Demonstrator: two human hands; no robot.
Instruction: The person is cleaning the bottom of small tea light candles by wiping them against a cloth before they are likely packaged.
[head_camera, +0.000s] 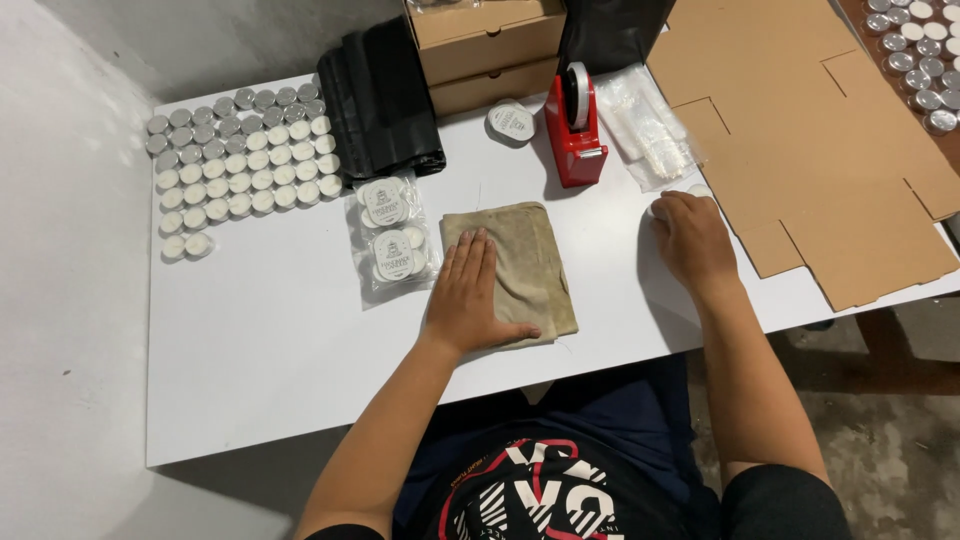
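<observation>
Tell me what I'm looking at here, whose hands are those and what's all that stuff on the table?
The one picture comes from a camera on a person's head, looking down at their own hands. The left hand lies flat on a folded tan cloth. The right hand rests on the white table, fingers over something small and white. Neither hand grips anything. Around them are rows of small round candles, a clear bag of them, a red tape dispenser, black bags, cardboard boxes and flat cardboard.
</observation>
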